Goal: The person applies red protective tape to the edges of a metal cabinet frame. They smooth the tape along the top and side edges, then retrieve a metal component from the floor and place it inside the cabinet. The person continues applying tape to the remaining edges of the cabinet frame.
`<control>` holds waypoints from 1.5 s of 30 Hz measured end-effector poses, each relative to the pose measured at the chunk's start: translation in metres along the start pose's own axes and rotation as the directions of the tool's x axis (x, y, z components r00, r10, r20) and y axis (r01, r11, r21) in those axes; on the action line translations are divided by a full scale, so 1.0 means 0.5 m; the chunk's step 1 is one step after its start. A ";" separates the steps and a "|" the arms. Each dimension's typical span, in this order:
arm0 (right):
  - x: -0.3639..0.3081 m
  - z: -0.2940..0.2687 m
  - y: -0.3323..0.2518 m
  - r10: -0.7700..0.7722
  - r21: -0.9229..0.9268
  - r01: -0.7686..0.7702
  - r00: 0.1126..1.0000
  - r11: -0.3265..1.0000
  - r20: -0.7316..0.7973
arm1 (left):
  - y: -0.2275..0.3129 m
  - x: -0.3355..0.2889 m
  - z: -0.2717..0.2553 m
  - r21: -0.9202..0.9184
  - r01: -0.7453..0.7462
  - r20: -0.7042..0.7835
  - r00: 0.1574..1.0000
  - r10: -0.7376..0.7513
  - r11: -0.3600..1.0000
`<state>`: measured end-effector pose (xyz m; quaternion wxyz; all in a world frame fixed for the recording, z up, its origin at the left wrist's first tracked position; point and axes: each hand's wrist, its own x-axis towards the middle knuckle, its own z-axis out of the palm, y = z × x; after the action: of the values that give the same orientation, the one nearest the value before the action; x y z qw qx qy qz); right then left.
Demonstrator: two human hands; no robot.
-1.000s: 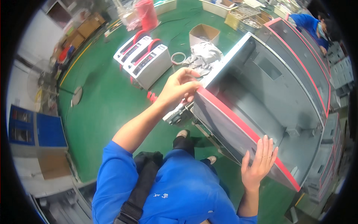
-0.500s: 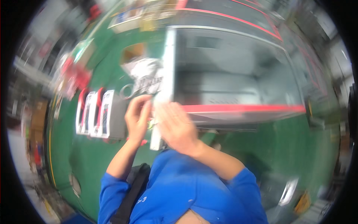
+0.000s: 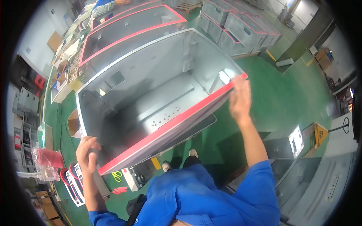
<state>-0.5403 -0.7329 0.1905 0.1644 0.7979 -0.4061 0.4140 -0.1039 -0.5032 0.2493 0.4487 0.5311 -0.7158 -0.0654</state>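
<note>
The metal box was large, grey and rectangular, and its open side faced upward. It stood slantwise across the middle of the view, with the near edge rising from lower left to upper right. Along this near edge ran a red strip, while the far rim was pale. Inside, the far wall had a rectangular opening, and small round holes marked a lower surface

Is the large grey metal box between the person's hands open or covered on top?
Open: nothing covers the grey box; its inside, with small round holes, shows plainly behind the red strip.
</note>
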 end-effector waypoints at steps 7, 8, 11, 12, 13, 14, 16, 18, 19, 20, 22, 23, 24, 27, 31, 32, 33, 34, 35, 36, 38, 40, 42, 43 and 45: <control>0.042 0.115 0.055 0.519 0.612 -0.281 0.817 0.739 -0.251 | 0.003 -0.009 0.008 0.142 0.312 -0.078 0.950 -0.303 0.940; 0.043 0.125 0.053 0.537 0.594 -0.303 0.801 0.746 -0.266 | 0.010 -0.009 0.010 0.142 0.346 -0.105 0.937 -0.334 0.927; 0.050 0.163 0.072 0.592 0.649 -0.314 0.761 0.693 -0.264 | 0.060 -0.024 0.030 0.182 0.405 -0.098 0.914 -0.393 0.896; 0.065 0.166 0.083 0.606 0.655 -0.334 0.758 0.678 -0.242 | 0.079 -0.022 0.051 0.213 0.386 -0.103 0.922 -0.372 0.898; 0.076 0.167 0.105 0.617 0.653 -0.351 0.753 0.671 -0.229 | 0.103 -0.022 0.082 0.185 0.440 -0.147 0.896 -0.419 0.878; 0.083 0.174 0.140 0.558 0.597 -0.328 0.791 0.732 -0.250 | 0.133 -0.015 0.113 0.250 0.441 -0.169 0.897 -0.409 0.862; 0.094 0.181 0.220 0.513 0.541 -0.340 0.833 0.769 -0.206 | 0.195 0.006 0.188 0.306 0.468 -0.187 0.883 -0.430 0.829; 0.101 0.175 0.237 0.515 0.510 -0.402 0.852 0.761 -0.096 | 0.248 0.016 0.244 0.298 0.293 -0.127 0.955 -0.267 0.908; 0.100 0.168 0.234 0.508 0.472 -0.427 0.860 0.771 -0.053 | 0.263 0.005 0.250 0.265 0.211 0.002 0.976 -0.219 0.941; 0.099 0.150 0.220 0.500 0.434 -0.445 0.866 0.783 -0.014 | 0.273 0.000 0.257 0.170 0.138 0.080 0.985 -0.153 0.976; 0.049 0.107 0.121 0.427 0.366 -0.387 0.904 0.847 -0.033 | 0.255 -0.009 0.236 0.071 -0.027 0.219 0.976 0.010 0.997; 0.024 0.075 0.030 0.415 0.411 -0.372 0.910 0.832 -0.017 | 0.230 -0.011 0.220 -0.008 -0.132 0.169 0.977 0.131 0.991; -0.019 0.041 -0.045 0.263 0.396 -0.227 0.964 0.890 -0.039 | 0.203 -0.006 0.185 0.022 -0.207 0.221 0.955 0.197 0.978; -0.133 -0.111 -0.307 0.151 0.512 -0.119 0.988 0.851 -0.021 | 0.109 0.033 0.074 0.163 -0.387 0.402 0.866 0.297 0.908; -0.230 -0.229 -0.534 0.004 0.451 -0.024 0.999 0.892 0.047 | 0.023 0.081 0.028 0.195 -0.466 0.574 0.768 0.285 0.863; -0.256 -0.241 -0.566 -0.031 0.449 -0.008 0.996 0.893 0.080 | 0.007 0.081 0.038 0.171 -0.442 0.620 0.743 0.252 0.880; -0.288 -0.242 -0.594 -0.070 0.452 0.012 0.991 0.892 0.114 | 0.004 0.076 0.044 0.158 -0.428 0.593 0.762 0.261 0.890; -0.327 -0.232 -0.622 -0.032 0.484 -0.022 0.994 0.875 0.102 | 0.002 0.068 0.051 0.147 -0.413 0.570 0.778 0.264 0.899; -0.351 -0.215 -0.646 0.198 0.553 -0.279 0.959 0.785 0.203 | 0.000 0.059 0.050 0.146 -0.393 0.544 0.799 0.259 0.908; -0.371 -0.195 -0.669 0.393 0.591 -0.506 0.862 0.628 0.320 | -0.011 0.055 0.045 0.111 -0.450 0.469 0.810 0.353 0.886; -0.479 -0.115 -0.676 0.651 0.559 -0.829 0.409 -0.028 0.639 | 0.004 0.042 0.052 0.117 -0.418 0.486 0.815 0.315 0.901; -0.560 -0.005 -0.654 0.553 0.432 -0.591 -0.029 -0.682 0.833 | 0.036 0.053 0.060 0.143 -0.414 0.482 0.823 0.302 0.899; -0.593 0.066 -0.673 0.356 0.337 -0.115 -0.264 -0.935 0.897 | 0.080 0.010 0.074 0.181 -0.394 0.480 0.835 0.269 0.901; -0.611 0.093 -0.679 0.372 0.378 -0.018 -0.228 -0.926 0.900 | 0.106 -0.013 0.086 0.195 -0.349 0.482 0.848 0.220 0.916; -0.616 0.144 -0.687 0.418 0.440 0.181 -0.151 -0.879 0.896 | 0.164 -0.057 0.108 0.204 -0.285 0.472 0.867 0.160 0.937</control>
<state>-0.3335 -0.4066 -0.0723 -0.7073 -0.2177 -0.3043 0.5998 -0.1987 -0.4654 0.2480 0.2002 0.4702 -0.8588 -0.0362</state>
